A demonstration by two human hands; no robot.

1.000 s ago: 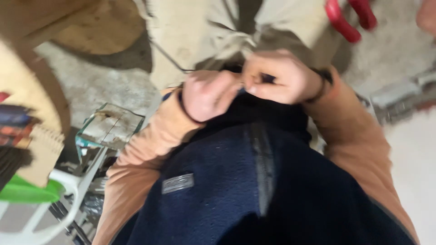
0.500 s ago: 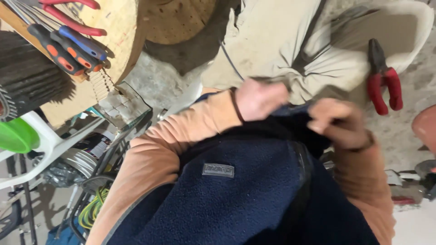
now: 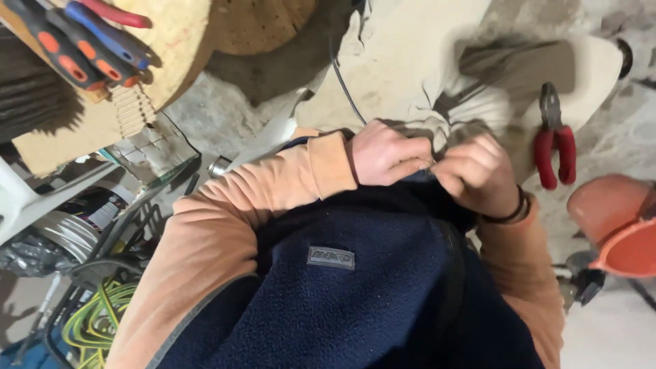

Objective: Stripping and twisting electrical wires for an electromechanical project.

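Head view: fingers (image 3: 410, 167) of both hands curled tight, pinching something small, hidden between fingertips at top edge of navy fleece (image 3: 355, 301); what exactly, cannot tell. Left hand (image 3: 386, 154) and right hand (image 3: 478, 174) touched, knuckles up, wrists bent inward. Fleece judged soft, light, limp; best gripped at hem. Red pliers (image 3: 555, 147) lay nearby on floor (image 3: 219, 116).
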